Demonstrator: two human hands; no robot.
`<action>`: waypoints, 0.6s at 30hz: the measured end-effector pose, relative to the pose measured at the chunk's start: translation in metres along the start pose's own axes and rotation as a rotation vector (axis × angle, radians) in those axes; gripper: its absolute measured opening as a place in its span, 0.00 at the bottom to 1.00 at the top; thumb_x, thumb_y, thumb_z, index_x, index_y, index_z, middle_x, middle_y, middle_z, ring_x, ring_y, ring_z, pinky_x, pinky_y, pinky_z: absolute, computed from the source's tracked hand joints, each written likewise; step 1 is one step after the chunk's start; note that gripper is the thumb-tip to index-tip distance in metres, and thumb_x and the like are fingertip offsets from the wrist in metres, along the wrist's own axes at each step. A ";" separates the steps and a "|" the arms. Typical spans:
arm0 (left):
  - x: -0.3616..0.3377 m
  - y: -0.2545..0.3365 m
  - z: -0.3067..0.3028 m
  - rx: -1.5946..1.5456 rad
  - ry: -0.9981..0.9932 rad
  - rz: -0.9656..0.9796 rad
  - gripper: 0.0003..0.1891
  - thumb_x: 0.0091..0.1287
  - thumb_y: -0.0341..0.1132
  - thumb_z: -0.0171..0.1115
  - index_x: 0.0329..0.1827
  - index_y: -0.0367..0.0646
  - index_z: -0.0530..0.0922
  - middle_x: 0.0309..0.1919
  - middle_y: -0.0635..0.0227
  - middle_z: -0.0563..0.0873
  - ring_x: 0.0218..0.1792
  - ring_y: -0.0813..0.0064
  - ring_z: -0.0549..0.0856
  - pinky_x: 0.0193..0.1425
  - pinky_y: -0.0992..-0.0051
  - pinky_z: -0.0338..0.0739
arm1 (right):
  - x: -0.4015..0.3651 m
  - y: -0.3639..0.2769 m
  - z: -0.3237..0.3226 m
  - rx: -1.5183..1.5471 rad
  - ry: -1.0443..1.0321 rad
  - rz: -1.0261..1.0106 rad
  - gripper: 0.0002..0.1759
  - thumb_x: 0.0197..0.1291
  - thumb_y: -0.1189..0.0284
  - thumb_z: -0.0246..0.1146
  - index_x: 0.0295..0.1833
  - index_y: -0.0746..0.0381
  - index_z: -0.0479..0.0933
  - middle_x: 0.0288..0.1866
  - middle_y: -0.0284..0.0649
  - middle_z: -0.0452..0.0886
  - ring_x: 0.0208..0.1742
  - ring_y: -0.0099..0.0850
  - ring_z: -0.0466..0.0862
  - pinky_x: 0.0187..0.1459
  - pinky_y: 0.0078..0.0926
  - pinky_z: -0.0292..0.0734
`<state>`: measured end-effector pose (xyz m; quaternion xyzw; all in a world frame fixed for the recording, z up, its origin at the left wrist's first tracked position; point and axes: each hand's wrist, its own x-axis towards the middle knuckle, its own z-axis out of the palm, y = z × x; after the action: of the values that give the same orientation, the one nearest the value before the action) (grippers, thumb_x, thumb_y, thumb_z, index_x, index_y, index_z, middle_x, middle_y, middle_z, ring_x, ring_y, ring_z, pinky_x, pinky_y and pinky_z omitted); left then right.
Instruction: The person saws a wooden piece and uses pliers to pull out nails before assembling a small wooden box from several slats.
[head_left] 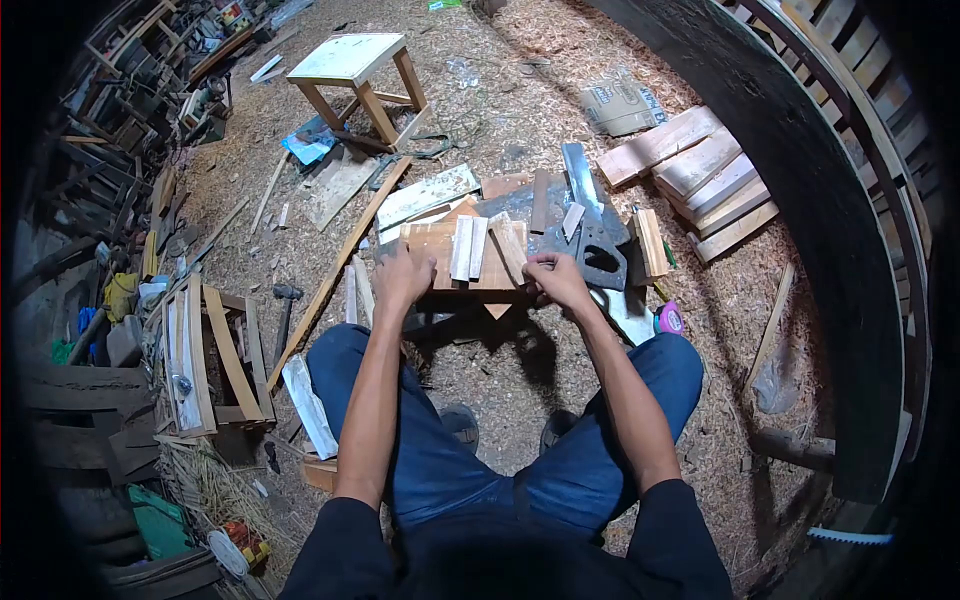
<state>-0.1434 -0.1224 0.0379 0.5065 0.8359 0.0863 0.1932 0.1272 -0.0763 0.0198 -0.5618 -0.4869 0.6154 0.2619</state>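
Loosely spread, the left hand (404,274) sits at the wooden board (434,243), while the right hand (556,279) curls opposite, grip unclear.

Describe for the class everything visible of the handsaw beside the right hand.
The handsaw has a shiny, metallic-looking blade and a dark handle with a closed grip opening. It lies beside the brown board, blade pointing away from the person, handle close to the right hand. A small pale wood piece appears to rest on the blade. Its teeth are indistinct.

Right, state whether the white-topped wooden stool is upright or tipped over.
The stool is upright: its white top faces up, and its wooden legs stand beneath it.
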 end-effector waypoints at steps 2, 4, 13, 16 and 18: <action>-0.002 0.003 0.002 0.034 -0.016 0.013 0.35 0.64 0.56 0.62 0.64 0.36 0.71 0.55 0.34 0.79 0.58 0.37 0.79 0.63 0.47 0.72 | 0.004 0.003 -0.004 -0.120 0.026 -0.028 0.18 0.54 0.65 0.67 0.43 0.68 0.83 0.27 0.40 0.87 0.25 0.25 0.86 0.24 0.23 0.78; -0.005 0.009 0.003 0.066 -0.035 0.029 0.36 0.64 0.57 0.62 0.64 0.37 0.71 0.55 0.34 0.79 0.57 0.37 0.80 0.63 0.48 0.72 | 0.000 0.003 -0.002 -0.160 0.032 -0.058 0.18 0.53 0.64 0.67 0.43 0.68 0.84 0.27 0.40 0.87 0.25 0.26 0.86 0.27 0.24 0.79; -0.019 0.029 0.000 0.032 0.168 0.220 0.30 0.64 0.51 0.64 0.62 0.39 0.76 0.56 0.42 0.80 0.57 0.42 0.80 0.63 0.52 0.72 | -0.029 -0.028 0.010 -0.452 0.338 -0.278 0.18 0.52 0.61 0.66 0.41 0.64 0.84 0.34 0.51 0.87 0.39 0.47 0.88 0.44 0.42 0.82; -0.018 0.034 0.004 -0.194 0.074 0.259 0.28 0.63 0.49 0.65 0.61 0.39 0.78 0.53 0.46 0.81 0.55 0.46 0.80 0.62 0.55 0.72 | -0.039 -0.033 0.010 -0.700 0.382 -0.353 0.17 0.54 0.60 0.66 0.42 0.62 0.80 0.37 0.54 0.86 0.41 0.55 0.85 0.44 0.49 0.79; -0.021 0.039 0.004 -0.259 0.064 0.323 0.27 0.63 0.47 0.66 0.60 0.39 0.79 0.52 0.45 0.81 0.52 0.48 0.82 0.61 0.57 0.73 | -0.043 -0.035 0.014 -0.736 0.337 -0.331 0.17 0.55 0.61 0.65 0.41 0.64 0.78 0.37 0.55 0.85 0.40 0.56 0.85 0.44 0.52 0.79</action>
<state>-0.1015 -0.1223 0.0527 0.6020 0.7314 0.2388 0.2136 0.1165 -0.1041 0.0679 -0.6247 -0.7077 0.2501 0.2150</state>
